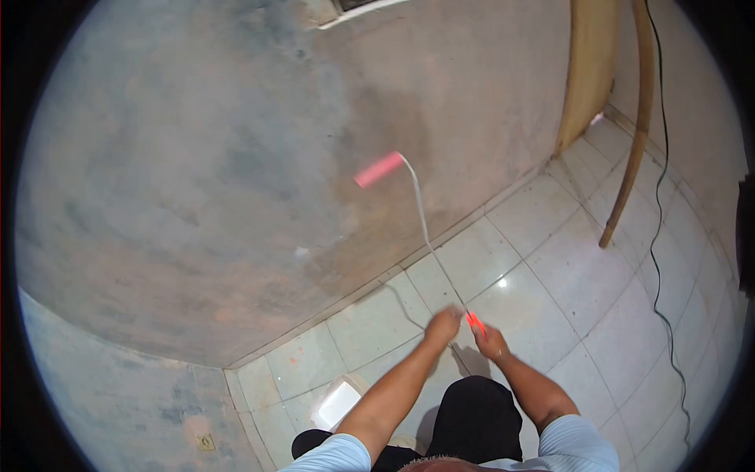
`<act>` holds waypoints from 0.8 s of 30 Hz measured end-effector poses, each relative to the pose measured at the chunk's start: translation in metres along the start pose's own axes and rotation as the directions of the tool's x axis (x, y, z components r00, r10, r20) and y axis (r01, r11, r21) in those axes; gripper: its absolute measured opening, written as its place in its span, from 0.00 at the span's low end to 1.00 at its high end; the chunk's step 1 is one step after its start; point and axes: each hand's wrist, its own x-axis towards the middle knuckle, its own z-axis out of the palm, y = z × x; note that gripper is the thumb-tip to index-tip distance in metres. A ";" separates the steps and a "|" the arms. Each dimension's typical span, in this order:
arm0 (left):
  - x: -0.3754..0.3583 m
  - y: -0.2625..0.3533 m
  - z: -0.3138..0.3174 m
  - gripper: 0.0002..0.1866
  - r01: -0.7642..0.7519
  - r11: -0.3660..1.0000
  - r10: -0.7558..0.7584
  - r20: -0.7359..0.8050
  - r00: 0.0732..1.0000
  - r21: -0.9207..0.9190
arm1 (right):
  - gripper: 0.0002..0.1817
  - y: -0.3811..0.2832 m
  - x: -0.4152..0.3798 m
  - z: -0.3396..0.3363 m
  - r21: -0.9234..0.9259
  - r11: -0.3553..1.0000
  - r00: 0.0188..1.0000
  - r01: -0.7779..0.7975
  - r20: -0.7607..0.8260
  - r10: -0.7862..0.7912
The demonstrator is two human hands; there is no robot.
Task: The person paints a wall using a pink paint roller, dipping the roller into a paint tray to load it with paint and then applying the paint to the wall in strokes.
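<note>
A paint roller (379, 169) with a pink sleeve is raised in front of the wall. Its long bent metal rod (422, 224) runs down to a bright orange-red handle (476, 323). My right hand (491, 344) is closed around that handle. Just left of the rod's lower end, my left hand (444, 324) has its fingers curled closed; I cannot tell what, if anything, is inside them. The roller sleeve overlaps a darker, damp-looking patch on the grey, mottled wall (197, 157).
White floor tiles (543, 315) stretch around my knees. A white container (338, 400) stands by my left forearm. On the right, a curved wooden strip (629, 181) and a black cable (657, 267) hang down. A wall socket (205, 442) is at lower left.
</note>
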 end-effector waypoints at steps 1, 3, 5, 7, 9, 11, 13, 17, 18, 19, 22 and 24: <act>-0.022 -0.010 0.011 0.27 0.087 0.996 -0.088 0.066 0.994 0.022 | 0.25 0.013 -0.011 0.004 0.014 0.999 0.999 -0.053 0.006 0.053; -0.049 -0.001 -0.005 0.31 0.187 0.982 -0.185 0.191 0.964 0.010 | 0.24 -0.009 0.003 -0.003 0.000 1.000 0.999 0.018 -0.049 -0.018; -0.101 -0.001 -0.034 0.33 0.171 0.985 -0.162 0.220 0.962 -0.020 | 0.24 -0.055 0.010 -0.010 0.020 0.996 0.993 0.087 -0.077 -0.085; -0.134 -0.008 -0.067 0.31 0.061 0.998 -0.060 0.186 0.981 -0.001 | 0.23 -0.146 0.048 -0.026 0.075 0.962 0.957 0.264 -0.142 -0.252; -0.163 -0.012 -0.107 0.31 0.048 0.998 -0.053 0.218 0.975 0.027 | 0.23 -0.248 0.061 -0.042 0.114 0.902 0.902 0.417 -0.177 -0.395; -0.177 -0.025 -0.126 0.32 0.082 0.995 -0.094 0.238 0.967 0.058 | 0.23 -0.293 0.073 -0.056 0.141 0.893 0.901 0.429 -0.139 -0.411; -0.189 -0.038 -0.140 0.32 0.208 0.978 -0.209 0.186 0.960 0.024 | 0.24 -0.306 0.079 -0.054 0.143 0.938 0.948 0.317 -0.023 -0.317; -0.198 -0.076 -0.119 0.33 0.368 0.927 -0.374 0.261 0.890 0.076 | 0.22 -0.157 0.042 0.025 0.059 0.969 0.971 0.240 0.006 -0.241; -0.201 -0.104 -0.096 0.33 0.362 0.930 -0.364 0.255 0.896 0.056 | 0.22 -0.126 0.011 0.038 0.090 0.980 0.984 0.178 -0.047 -0.175; -0.196 -0.139 -0.076 0.34 0.305 0.944 -0.330 0.291 0.898 0.127 | 0.23 -0.078 -0.005 0.058 0.032 0.992 0.991 0.125 -0.046 -0.124; -0.162 -0.127 -0.079 0.36 0.265 0.964 -0.266 0.261 0.928 0.041 | 0.22 -0.071 -0.010 0.070 0.185 0.983 0.999 -0.023 0.033 0.017; -0.151 -0.079 -0.098 0.40 0.314 0.940 -0.282 0.219 0.934 -0.131 | 0.22 -0.125 0.027 0.076 0.245 0.954 0.985 0.171 -0.039 -0.166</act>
